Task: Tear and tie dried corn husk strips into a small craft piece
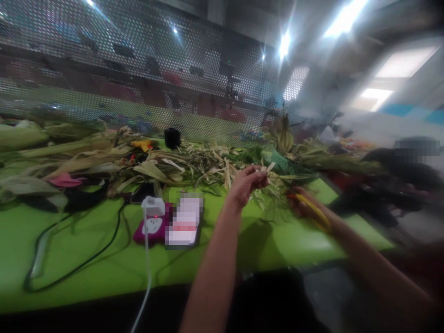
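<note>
My left hand (247, 184) reaches out over the green table (86, 249) and pinches a strip of dried leaf (264, 169) at the edge of a long heap of dry leaves and husks (180, 164). My right hand (305, 206) rests lower, near the table's right end, closed round a tool with yellow handles (314, 209), probably scissors; motion blur hides its blades. Both forearms stretch in from the bottom of the view.
A magenta device (152, 226) with a white plug and cable, a phone (185, 221) and black cables (79, 259) lie on the near left. A black cup (172, 138) stands behind the heap. A perforated metal screen (138, 69) backs the table. Another person (409, 175) sits at right.
</note>
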Demonstrator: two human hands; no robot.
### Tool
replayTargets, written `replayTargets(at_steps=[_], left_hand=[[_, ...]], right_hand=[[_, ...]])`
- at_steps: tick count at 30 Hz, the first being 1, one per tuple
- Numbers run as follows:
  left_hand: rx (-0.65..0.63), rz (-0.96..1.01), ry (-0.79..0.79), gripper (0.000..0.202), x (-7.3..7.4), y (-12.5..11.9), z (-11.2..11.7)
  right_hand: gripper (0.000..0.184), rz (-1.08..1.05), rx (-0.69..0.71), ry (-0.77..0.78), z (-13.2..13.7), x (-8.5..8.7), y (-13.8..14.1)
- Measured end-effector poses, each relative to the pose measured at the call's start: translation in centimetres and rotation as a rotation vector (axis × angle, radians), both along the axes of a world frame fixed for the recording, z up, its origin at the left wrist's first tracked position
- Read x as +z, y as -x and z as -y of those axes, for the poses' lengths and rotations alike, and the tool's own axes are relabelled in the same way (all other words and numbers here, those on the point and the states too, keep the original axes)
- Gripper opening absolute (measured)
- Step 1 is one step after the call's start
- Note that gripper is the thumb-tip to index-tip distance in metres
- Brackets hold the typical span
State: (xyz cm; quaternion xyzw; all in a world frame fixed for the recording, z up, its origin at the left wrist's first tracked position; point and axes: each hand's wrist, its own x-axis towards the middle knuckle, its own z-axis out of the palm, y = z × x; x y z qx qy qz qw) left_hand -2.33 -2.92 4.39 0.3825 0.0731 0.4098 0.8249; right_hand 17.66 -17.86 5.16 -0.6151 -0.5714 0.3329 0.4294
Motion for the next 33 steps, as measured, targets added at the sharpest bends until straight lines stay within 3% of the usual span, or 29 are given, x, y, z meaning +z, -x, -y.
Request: replayTargets(at_steps=[13, 25, 33], left_hand=[[-0.034, -0.063, -0.095, 0.033, -0.3, -0.3, 0.1], [-0.046, -0.084, -0.064, 0.035, -0.4, -0.5, 0.2], [-0.041, -0.1, -0.035, 0.034, -0.5, -0.5, 0.2]], right_hand=[[0.049, -0.123, 0.003, -0.039, -1.0, 1.4, 4.0], [0.051, -0.232, -0.032, 0.034, -1.4, 1.1, 3.9], [0.047, -0.146, -0.008, 0.011, -1.4, 0.7, 3.1]])
